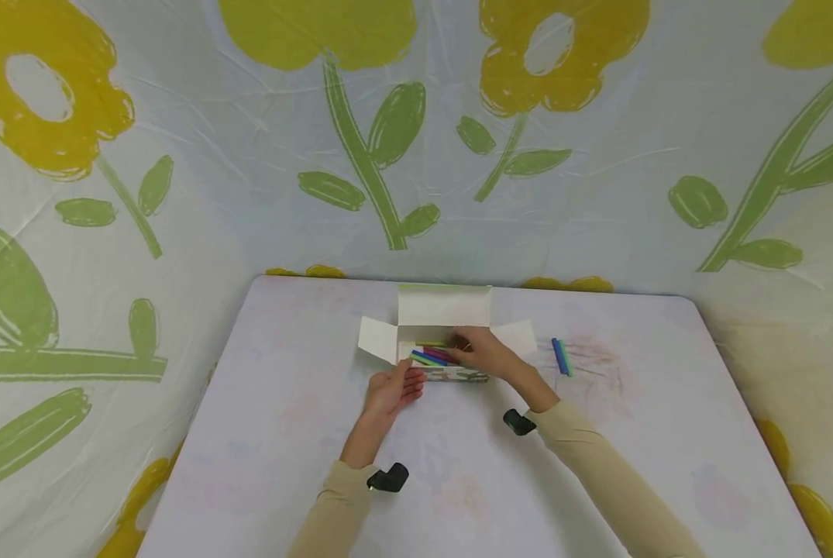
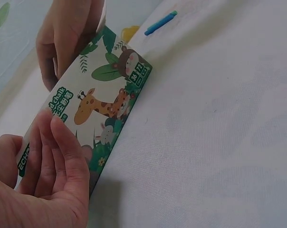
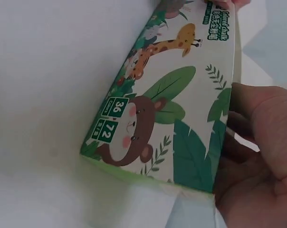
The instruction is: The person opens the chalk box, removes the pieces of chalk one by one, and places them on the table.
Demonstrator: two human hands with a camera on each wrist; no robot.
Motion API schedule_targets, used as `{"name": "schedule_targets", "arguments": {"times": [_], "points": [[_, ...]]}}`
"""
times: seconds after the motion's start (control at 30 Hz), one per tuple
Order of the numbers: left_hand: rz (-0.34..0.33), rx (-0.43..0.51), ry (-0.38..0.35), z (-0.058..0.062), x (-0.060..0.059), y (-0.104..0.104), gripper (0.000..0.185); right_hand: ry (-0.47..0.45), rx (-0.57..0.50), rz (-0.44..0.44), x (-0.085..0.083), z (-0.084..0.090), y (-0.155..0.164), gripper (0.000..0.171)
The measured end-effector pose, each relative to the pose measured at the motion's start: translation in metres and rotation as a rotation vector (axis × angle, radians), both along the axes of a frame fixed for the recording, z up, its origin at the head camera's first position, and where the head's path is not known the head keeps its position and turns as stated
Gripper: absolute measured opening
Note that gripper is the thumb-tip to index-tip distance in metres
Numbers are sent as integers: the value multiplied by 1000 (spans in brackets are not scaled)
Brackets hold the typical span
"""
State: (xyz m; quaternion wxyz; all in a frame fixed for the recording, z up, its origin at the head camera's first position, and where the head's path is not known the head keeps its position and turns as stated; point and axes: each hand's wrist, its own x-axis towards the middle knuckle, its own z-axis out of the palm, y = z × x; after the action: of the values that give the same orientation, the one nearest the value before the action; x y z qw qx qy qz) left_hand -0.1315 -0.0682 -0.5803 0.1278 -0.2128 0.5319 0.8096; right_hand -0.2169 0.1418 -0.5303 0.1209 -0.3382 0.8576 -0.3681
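Colored chalk box [image 3: 162, 99], lid up.
Left hand [image 1: 388, 390] grips box end; chalk sticks [image 1: 427, 358] beside right hand's [image 1: 484, 353] fingers, grip unclear.

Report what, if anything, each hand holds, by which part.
Left hand: a white, animal-printed cardboard box, by its front left corner. Right hand, partly inside it: cannot be told.
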Motion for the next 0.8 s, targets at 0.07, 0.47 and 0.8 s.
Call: {"name": "schedule_targets", "arguments": {"times": [0.07,0.47,0.8], "points": [[1,-4,-3,0,0,0,39,10,51,6,-1,-2,-4,17],[10,2,4,-3,-1,0,37,-37,280,-64,-6,-3,-20,17],[23,1,2,-3,-1,2,38,-39,328,-143,-3,-2,-25,27]]}}
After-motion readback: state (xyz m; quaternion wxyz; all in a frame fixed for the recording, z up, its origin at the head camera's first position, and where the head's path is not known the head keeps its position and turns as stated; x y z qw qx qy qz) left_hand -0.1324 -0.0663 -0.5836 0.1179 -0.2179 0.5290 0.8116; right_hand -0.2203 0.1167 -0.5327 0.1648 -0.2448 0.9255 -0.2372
